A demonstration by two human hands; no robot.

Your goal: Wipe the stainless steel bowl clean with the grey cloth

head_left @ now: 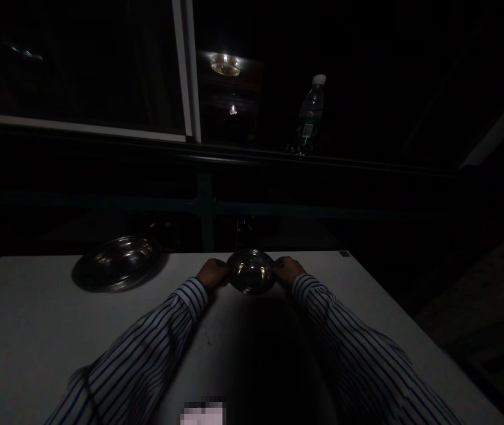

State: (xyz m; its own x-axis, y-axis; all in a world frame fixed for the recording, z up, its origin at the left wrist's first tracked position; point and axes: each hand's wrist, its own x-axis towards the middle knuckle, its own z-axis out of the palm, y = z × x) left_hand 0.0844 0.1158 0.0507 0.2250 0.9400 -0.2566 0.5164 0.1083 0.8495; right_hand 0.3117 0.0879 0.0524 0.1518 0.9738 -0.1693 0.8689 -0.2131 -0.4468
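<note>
Left hand (212,273): closed on the near-left rim of the small steel bowl (251,273), holding it.
Right hand (288,270): closed on the bowl's opposite rim, holding it.
Small steel bowl: between both hands, on the white table (35,321).
Wide steel dish (118,264): left of the bowl.
Plastic water bottle (310,115): beyond the bowl, on a dim ledge.

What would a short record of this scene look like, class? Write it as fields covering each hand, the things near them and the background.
Left hand: on the left rim of the small steel bowl
Right hand: on the right rim of that bowl
Clothing: blue-striped white shirt sleeves
Nearby: a larger steel dish on the white table, left of the bowl
Background: a plastic water bottle on a dark ledge beyond the table
</note>
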